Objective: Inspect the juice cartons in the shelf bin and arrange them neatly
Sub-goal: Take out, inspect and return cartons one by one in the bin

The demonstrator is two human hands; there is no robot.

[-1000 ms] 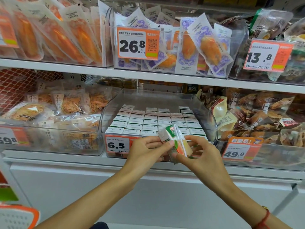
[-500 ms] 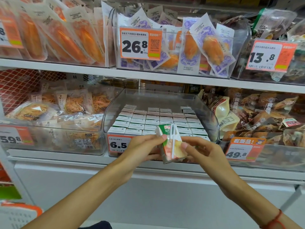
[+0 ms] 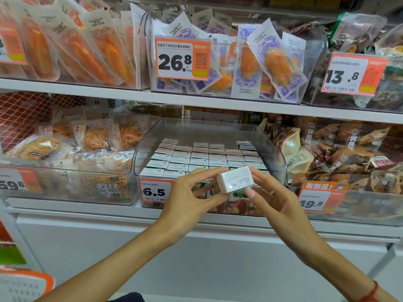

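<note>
Shop shelving (image 3: 113,92) in white, two tiers, packed with clear bins of snack packets. On the lower tier, centre: clear shelf bin (image 3: 275,153), filled with rows of juice cartons (image 3: 202,156) standing upright, white tops showing. Orange price tag (image 3: 155,190) reading 6.5 fixed to the bin's front wall. Just in front of the bin and above its front edge: one juice carton (image 3: 236,180) lifted clear of the rows, tipped so its white end faces the camera, small printed code on that face, possibly a date, too small to read. Left hand (image 3: 192,199) pinching the carton's left side, thumb below and fingers on top. Right hand (image 3: 277,199) pinching the right side, thumb under the lower corner, fingers curled over the top edge. Red cord on the right wrist (image 3: 370,295). To the right, a bin of brown snack packs with a 49.8 tag (image 3: 320,198). To the left, shredded-snack bags (image 3: 65,147) behind a 59.8 tag. Upper tier: purple-printed packets (image 3: 257,68) behind a 26.8 tag (image 3: 182,58), and a 13.8 tag (image 3: 353,73) at the right.
</note>
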